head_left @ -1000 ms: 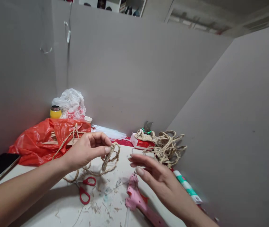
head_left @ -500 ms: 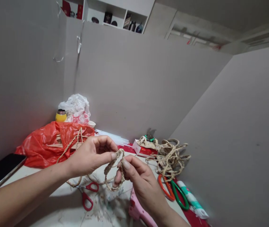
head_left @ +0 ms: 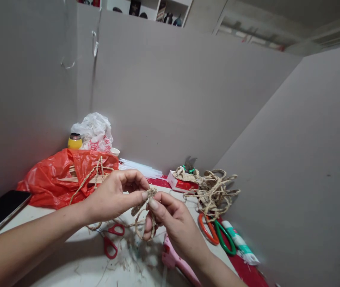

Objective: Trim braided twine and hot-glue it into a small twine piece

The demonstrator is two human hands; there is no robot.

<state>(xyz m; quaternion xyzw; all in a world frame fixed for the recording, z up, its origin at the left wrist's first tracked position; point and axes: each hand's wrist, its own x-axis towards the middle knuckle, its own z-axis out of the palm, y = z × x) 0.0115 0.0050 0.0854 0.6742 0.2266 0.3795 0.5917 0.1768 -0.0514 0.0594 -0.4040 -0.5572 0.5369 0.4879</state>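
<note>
Above the table, my left hand pinches a coiled end of tan braided straw rope between thumb and fingers. My right hand grips the same rope just to the right, its thumb pressed close to the left fingertips. A loop of the rope hangs below both hands. Red-handled scissors lie on the table below my left wrist. Partly hidden beneath my right hand is a pink glue gun.
An orange-red plastic bag with wooden sticks sits left, beside a black phone. A pile of braided rope stands at the right, near orange and green handles. White sticks lie at the back.
My right hand has shifted up and left, closer to my left fingertips, and the rope loop between them has narrowed. The whole view has tilted slightly downward.
</note>
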